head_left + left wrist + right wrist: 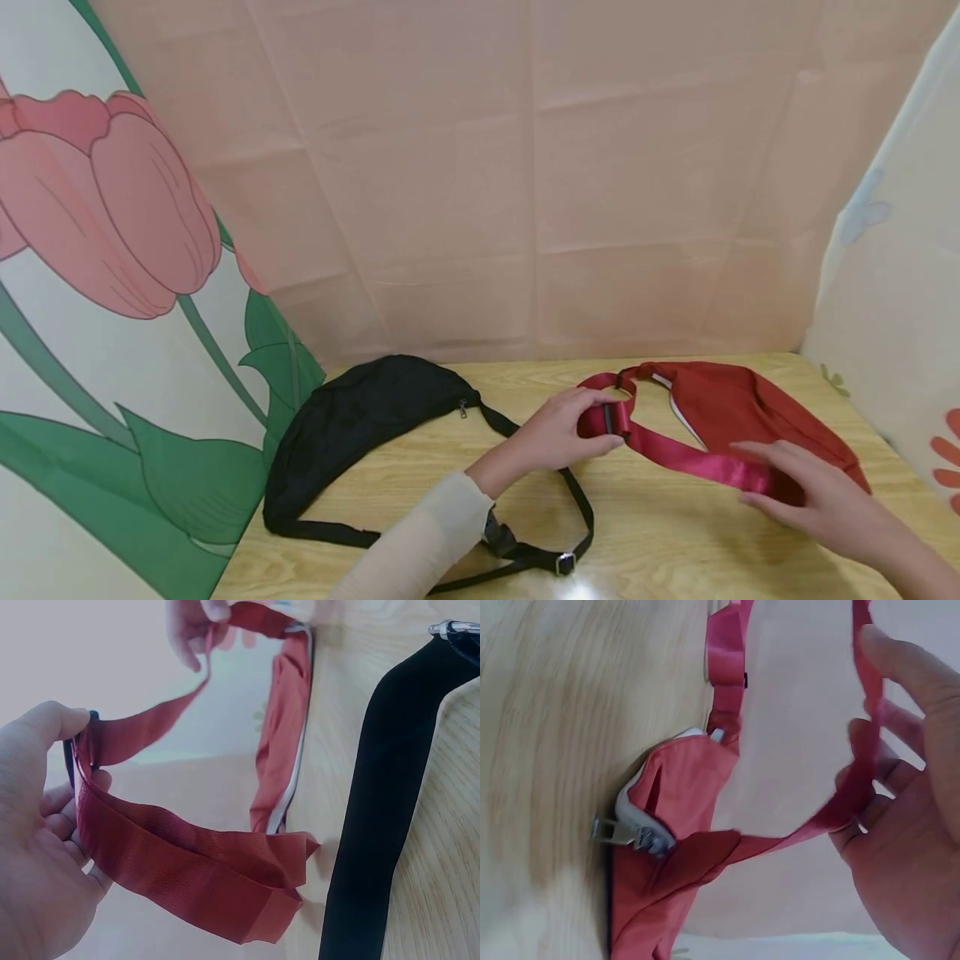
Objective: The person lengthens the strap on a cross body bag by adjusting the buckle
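Observation:
A red waist bag (750, 408) lies on the table at the right, its red strap (690, 457) lifted off the surface. With thumb and fingers, my left hand (558, 429) pinches the strap at a black slider buckle (617, 418); a loop of strap hangs from this hold in the left wrist view. Farther right, my right hand (832, 500) holds the strap between thumb and fingers, in front of the bag. The right wrist view shows a metal zipper pull (615, 832) at the bag's end, and the strap (810, 825) running from there up into the hand.
On the left of the wooden table (645, 542) lies a black waist bag (367, 425). Its black strap (585, 508) loops under my left forearm, with a metal buckle (565, 564) near the front. A pink cloth backdrop (525, 183) stands behind; a tulip-print cloth (112, 208) hangs at left.

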`<act>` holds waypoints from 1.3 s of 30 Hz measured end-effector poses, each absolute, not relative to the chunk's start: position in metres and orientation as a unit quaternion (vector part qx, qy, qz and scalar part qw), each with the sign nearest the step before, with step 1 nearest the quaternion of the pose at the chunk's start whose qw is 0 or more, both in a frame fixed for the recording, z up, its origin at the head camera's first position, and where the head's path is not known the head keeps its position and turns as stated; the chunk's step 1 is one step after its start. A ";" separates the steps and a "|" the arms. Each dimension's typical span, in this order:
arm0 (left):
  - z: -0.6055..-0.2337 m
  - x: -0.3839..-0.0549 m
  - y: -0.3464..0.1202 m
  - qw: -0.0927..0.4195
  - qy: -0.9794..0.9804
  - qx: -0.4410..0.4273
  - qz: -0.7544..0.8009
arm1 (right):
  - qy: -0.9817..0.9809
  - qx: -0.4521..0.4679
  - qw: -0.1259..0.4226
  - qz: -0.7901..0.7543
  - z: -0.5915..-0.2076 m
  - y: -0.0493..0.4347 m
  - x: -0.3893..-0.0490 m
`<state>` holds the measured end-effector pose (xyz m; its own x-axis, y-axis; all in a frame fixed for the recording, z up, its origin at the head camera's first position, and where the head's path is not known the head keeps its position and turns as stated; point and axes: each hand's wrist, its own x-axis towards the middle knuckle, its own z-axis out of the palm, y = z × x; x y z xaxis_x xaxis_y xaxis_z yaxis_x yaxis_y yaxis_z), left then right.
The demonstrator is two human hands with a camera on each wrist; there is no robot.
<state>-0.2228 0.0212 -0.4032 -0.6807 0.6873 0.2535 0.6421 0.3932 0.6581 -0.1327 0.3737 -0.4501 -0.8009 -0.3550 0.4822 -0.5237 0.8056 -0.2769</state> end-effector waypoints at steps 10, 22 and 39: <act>-0.401 -0.223 0.023 0.034 0.832 0.396 0.388 | -0.953 0.230 0.109 0.162 -0.450 0.342 -0.141; -0.399 -0.223 0.022 0.019 0.830 0.408 0.380 | -0.954 0.226 0.102 0.171 -0.443 0.300 -0.151; -0.402 -0.224 0.018 0.031 0.825 0.402 0.396 | -0.942 0.183 0.183 0.213 -0.435 0.306 -0.147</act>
